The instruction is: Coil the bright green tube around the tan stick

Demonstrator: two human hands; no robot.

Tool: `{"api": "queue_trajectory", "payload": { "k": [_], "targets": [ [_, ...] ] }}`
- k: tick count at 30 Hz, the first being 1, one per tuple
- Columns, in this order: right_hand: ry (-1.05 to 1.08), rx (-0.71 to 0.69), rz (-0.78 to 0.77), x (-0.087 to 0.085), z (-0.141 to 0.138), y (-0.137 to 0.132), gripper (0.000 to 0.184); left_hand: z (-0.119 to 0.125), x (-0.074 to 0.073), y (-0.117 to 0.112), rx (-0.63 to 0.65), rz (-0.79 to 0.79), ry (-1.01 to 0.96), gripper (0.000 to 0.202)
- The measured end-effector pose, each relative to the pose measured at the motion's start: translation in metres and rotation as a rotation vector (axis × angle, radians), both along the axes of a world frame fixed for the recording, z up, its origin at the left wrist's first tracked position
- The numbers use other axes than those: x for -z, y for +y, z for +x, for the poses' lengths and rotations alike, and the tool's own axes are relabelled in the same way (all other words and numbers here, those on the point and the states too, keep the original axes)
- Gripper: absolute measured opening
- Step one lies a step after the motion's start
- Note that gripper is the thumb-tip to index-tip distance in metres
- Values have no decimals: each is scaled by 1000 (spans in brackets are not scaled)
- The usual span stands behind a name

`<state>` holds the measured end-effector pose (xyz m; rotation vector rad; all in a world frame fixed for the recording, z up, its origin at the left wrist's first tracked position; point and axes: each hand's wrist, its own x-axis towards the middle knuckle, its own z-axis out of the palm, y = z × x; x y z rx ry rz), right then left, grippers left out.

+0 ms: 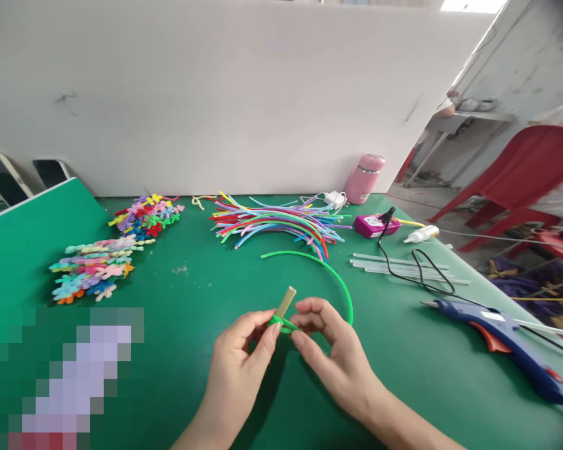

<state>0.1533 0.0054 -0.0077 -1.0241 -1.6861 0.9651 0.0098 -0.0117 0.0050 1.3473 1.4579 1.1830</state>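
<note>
Near the front middle of the table, my left hand (246,350) is closed in a pinch on a short tan stick (286,301) and the green loop around its lower part. The stick tilts up to the right. My right hand (331,353) pinches the same green pipe cleaner (346,287) just right of the stick, thumb and fingers closed on it. Its long free end curves up behind my right hand and back left over the table. The stick's lower end is hidden by my left hand.
Beyond lies a bundle of coloured pipe cleaners (267,219); finished flower shapes (94,269) are piled at left. At right are a blue glue gun (492,331), clear glue sticks (403,267), a purple power socket (373,226), a white bottle (423,234) and a pink flask (365,180).
</note>
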Motion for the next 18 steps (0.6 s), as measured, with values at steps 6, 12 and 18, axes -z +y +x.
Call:
{"api": "queue_trajectory", "payload": {
  "k": [6, 12, 18],
  "targets": [
    [221, -273, -291, -6, 4, 7, 23, -3, -3, 1, 102, 324, 296, 16],
    [346, -292, -435, 3, 3, 9, 22, -4, 1, 1, 240, 373, 409, 21],
    [354, -310, -493, 3, 2, 13, 22, -5, 1, 0, 293, 293, 405, 22]
  ]
}}
